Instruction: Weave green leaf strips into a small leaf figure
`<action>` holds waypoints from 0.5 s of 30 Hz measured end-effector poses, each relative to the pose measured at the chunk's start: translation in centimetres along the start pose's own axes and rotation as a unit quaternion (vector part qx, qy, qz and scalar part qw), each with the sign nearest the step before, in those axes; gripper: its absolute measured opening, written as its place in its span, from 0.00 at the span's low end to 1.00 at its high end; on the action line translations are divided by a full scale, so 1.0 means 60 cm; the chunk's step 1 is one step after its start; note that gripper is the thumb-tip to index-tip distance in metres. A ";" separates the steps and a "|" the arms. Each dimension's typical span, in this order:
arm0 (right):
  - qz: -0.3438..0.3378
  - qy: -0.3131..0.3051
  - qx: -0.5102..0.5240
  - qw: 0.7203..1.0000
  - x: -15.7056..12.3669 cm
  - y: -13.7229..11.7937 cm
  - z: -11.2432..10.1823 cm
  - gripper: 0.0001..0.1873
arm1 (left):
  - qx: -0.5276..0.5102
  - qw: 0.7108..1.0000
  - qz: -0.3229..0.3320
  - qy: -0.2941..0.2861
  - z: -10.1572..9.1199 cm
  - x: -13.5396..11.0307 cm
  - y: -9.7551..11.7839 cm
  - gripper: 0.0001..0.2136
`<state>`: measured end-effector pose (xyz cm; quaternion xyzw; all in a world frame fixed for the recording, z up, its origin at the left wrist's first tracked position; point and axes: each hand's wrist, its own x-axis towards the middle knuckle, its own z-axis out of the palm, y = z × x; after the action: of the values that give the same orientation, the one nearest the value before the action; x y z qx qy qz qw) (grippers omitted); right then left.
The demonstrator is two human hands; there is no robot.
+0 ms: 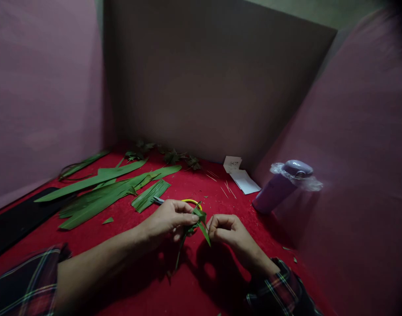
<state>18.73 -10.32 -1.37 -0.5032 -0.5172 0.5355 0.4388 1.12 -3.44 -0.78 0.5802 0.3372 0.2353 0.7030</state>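
My left hand [170, 217] and my right hand [227, 231] meet over the red tabletop [128, 245], both pinching a small folded green leaf piece [199, 221]. The left fingers grip its top fold, and the right fingers are curled tight at its right side. A thin leaf strip hangs down from the piece toward me. Yellow-handled scissors [191, 202] lie just behind the left hand, partly hidden by it.
Long green leaves [102, 188] lie spread at the left. Small dark leafy sprigs [171, 156] rest by the back board. White paper slips [240, 175] and thin sticks lie at the right, beside a purple bottle [280, 184]. A black flat object [19, 215] sits far left.
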 end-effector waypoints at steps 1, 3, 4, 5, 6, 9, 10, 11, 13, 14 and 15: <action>-0.001 -0.006 -0.006 1.000 0.000 0.000 -0.003 0.04 | 0.000 1.000 0.001 0.001 0.000 0.000 0.000 0.11; -0.004 -0.021 -0.014 1.000 0.000 0.000 -0.009 0.04 | -0.006 1.000 0.004 0.001 -0.001 0.001 -0.002 0.11; -0.005 -0.028 -0.016 0.999 0.000 -0.001 -0.012 0.04 | -0.011 1.000 0.005 0.001 -0.001 0.002 -0.003 0.11; -0.005 -0.034 -0.019 0.999 0.000 -0.002 -0.016 0.05 | -0.016 1.000 0.006 0.000 -0.001 0.002 -0.004 0.11; -0.003 -0.039 -0.024 0.999 0.000 -0.004 -0.019 0.05 | -0.022 1.000 0.007 -0.001 -0.001 0.003 -0.005 0.11; 0.000 -0.042 -0.063 0.997 -0.001 -0.009 -0.025 0.07 | -0.027 1.000 0.008 -0.003 -0.002 0.003 -0.005 0.10; -0.008 -0.032 -0.079 0.996 -0.001 -0.011 -0.026 0.09 | -0.025 1.000 0.008 -0.004 -0.002 0.003 -0.005 0.10; -0.021 -0.018 -0.094 0.995 -0.001 -0.012 -0.025 0.11 | -0.024 1.000 0.006 -0.005 -0.002 0.002 -0.004 0.10; -0.050 0.012 -0.109 0.993 0.000 -0.013 -0.019 0.16 | -0.022 1.000 0.005 -0.004 -0.001 0.001 -0.003 0.09; -0.061 0.023 -0.111 0.992 0.000 -0.012 -0.014 0.16 | -0.023 1.000 0.007 -0.003 -0.001 0.000 -0.003 0.09; -0.066 0.030 -0.114 0.991 -0.001 -0.010 -0.008 0.16 | -0.024 1.000 0.008 -0.002 0.000 0.000 -0.004 0.09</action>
<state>19.18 -10.25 -0.76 -0.5306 -0.5935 0.4279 0.4279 1.08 -3.48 -0.99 0.5667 0.3252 0.2480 0.7153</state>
